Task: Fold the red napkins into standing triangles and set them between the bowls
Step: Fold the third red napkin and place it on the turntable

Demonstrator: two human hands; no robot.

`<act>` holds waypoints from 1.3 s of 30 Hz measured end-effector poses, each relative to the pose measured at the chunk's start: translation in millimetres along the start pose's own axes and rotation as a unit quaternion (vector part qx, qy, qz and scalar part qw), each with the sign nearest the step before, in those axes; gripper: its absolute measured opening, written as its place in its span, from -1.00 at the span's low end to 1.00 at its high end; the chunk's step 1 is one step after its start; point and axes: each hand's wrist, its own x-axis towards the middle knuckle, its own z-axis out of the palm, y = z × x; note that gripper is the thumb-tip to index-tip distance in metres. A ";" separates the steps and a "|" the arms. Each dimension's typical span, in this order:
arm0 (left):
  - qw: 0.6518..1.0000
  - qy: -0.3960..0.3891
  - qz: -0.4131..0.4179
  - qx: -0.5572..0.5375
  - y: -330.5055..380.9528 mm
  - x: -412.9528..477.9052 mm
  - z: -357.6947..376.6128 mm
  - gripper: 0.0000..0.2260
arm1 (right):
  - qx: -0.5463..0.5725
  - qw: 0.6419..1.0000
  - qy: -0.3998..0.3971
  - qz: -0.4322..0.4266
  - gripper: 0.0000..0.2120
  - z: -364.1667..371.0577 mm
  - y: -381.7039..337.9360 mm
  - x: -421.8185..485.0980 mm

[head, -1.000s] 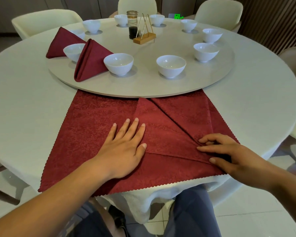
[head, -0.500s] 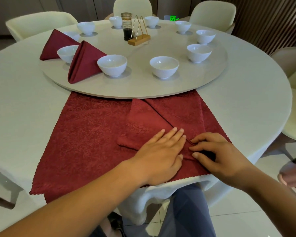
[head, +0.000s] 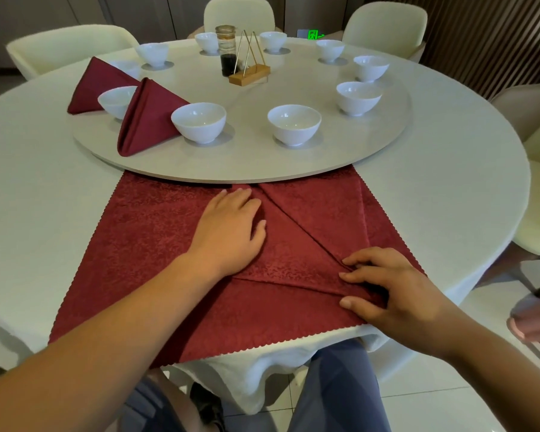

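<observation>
Now, napkin [head: 144, 244] flat beneath left grip [head: 231, 227]

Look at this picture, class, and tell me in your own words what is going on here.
A person is folding a red napkin spread at the near edge of the table. The left hand presses flat on the folded flap near its tip, while the right hand pinches the gathered corner with its fingers. Two folded napkins already stand between bowls on the turntable; the other gaps are unfilled.
</observation>
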 end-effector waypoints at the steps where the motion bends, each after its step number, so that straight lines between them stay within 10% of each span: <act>1: 0.998 0.057 0.041 -0.004 2.2 -4.6 -2.6 -0.64 | 0.000 1.000 0.000 0.001 -0.55 -0.1 -0.2 -0.1; 7: 0.956 -0.053 0.241 -0.160 38.9 -32.7 -16.2 -0.77 | -0.029 0.998 0.046 -0.014 -0.88 6.4 -3.7 4.8; 13: 0.951 -0.015 0.289 -0.107 54.9 -37.7 -4.8 -0.82 | -0.019 1.000 0.024 -0.005 -0.67 3.1 -5.7 -1.3; 29: 0.959 0.039 0.219 -0.177 51.7 -67.2 -28.4 -0.74 | 0.126 0.990 0.050 -0.043 -0.85 -19.7 -60.4 5.4; 34: 0.942 0.049 0.134 -0.302 35.3 -85.2 -42.1 -0.80 | 0.105 0.994 0.005 -0.031 -0.50 -27.2 -63.6 1.9; 39: 0.902 0.053 0.052 -0.426 32.5 -98.1 -56.9 -0.88 | 0.060 0.997 0.042 -0.034 -0.77 -22.4 -47.2 8.9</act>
